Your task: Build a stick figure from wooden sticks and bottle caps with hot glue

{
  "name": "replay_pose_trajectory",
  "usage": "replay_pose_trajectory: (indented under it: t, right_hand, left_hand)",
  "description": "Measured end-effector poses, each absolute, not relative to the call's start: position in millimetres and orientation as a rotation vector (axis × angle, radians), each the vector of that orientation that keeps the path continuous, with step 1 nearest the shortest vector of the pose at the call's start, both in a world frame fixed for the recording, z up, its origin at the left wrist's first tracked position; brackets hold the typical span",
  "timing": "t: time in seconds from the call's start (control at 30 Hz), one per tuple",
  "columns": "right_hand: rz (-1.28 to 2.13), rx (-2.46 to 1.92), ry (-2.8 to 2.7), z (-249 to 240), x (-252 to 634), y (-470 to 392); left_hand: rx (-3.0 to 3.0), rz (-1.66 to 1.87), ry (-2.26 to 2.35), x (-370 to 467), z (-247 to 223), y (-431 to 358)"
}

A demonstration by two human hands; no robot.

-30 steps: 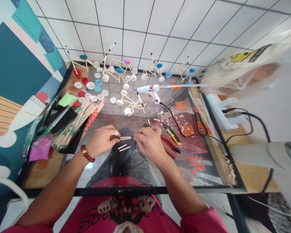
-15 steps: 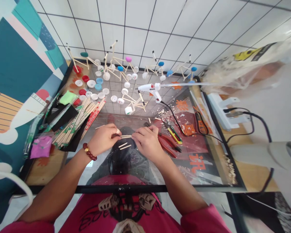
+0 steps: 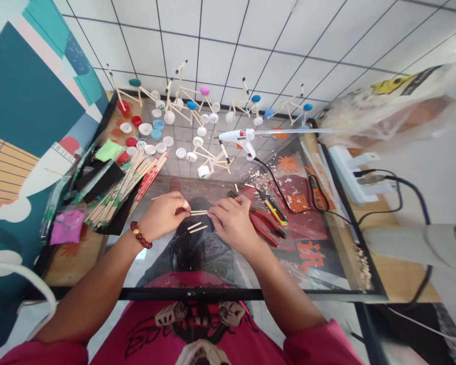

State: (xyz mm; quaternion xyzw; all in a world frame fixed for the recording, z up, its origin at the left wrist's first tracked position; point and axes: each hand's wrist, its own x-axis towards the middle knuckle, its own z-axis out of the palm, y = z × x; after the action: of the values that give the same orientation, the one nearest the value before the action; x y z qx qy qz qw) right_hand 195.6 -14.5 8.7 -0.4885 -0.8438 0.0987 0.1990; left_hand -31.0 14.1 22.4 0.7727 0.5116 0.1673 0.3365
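My left hand [image 3: 166, 215], with a beaded bracelet at the wrist, pinches the left ends of two thin wooden sticks [image 3: 199, 213] that lie side by side. At their right ends are the closed fingers of my right hand [image 3: 230, 219]. Just below them, two short cut sticks [image 3: 198, 229] rest on the glass tabletop. Beside my right hand lie red-handled pliers [image 3: 265, 227] and a yellow-and-black cutter [image 3: 275, 210].
A white glue gun [image 3: 239, 137] stands at the back, its cord running right to a power strip [image 3: 351, 175]. Left are bundled chopsticks [image 3: 117, 195] and bottle caps [image 3: 145, 129]. Several stick models [image 3: 213, 165] line the back. Wood scraps litter the right side.
The whole view has shifted slightly. Both hands keep nearly the same pose at the two sticks, and nothing has been picked up or let go.
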Motion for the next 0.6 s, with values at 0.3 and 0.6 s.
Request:
replay_pose_trajectory:
  t: [0.3, 0.6]
  right_hand:
    - [0.337, -1.343, -2.336, 16, 202, -13]
    - [0.583, -1.040, -2.555, 23, 201, -17]
  left_hand:
    - [1.993, 0.442, 1.333, -32, 22, 17]
    - [1.940, 0.500, 1.314, -35, 18, 17]
